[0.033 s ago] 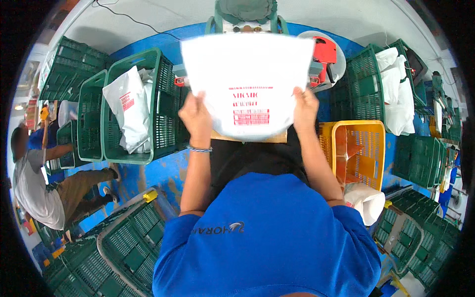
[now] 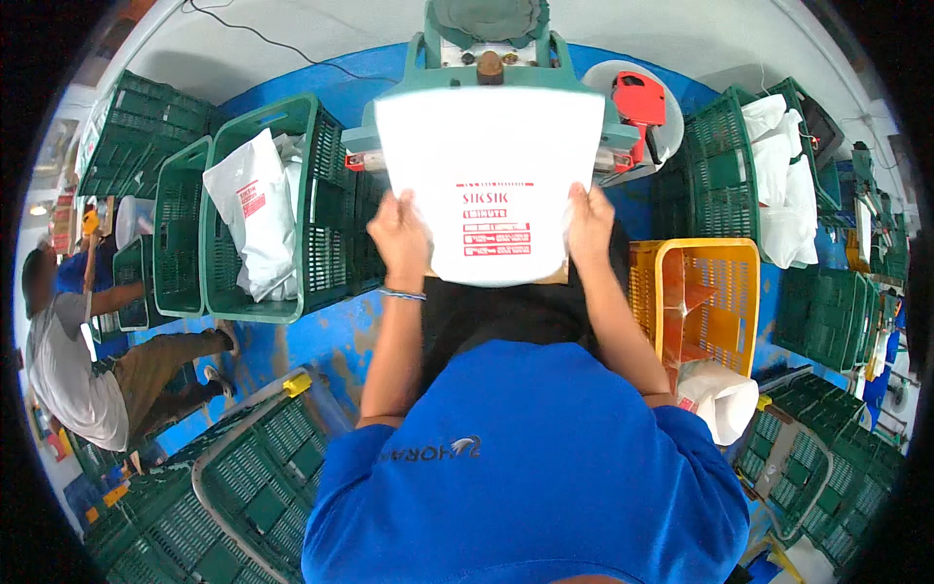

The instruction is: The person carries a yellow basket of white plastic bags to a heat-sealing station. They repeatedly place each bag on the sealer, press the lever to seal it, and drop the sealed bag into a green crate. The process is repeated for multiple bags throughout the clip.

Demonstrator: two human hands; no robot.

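A white plastic bag (image 2: 491, 146) with red printing hangs between my two hands in front of my lap. My left hand (image 2: 398, 234) pinches its left side edge, while my right hand (image 2: 590, 226) grips the right edge at about the same height. The bag's upper part covers the middle of a green bench machine (image 2: 428, 73), which has a brown knob and red-ended parts at both sides. Below the bag, a strip of tan surface (image 2: 452, 274) shows just above my dark lap.
Green crates (image 2: 313, 209) with white bags (image 2: 255, 209) stand on the left. To the right are a yellow crate (image 2: 749, 292) holding orange-brown pieces, a rolled white bag (image 2: 720, 394), and a red hand-held tool (image 2: 640, 107) on a round white surface. Another person (image 2: 83, 350) is at far left.
Both hands have drawn slightly closer together, and the bag's top edge has come down toward me. More of the green machine shows above it, and the bag's printing is sharper.
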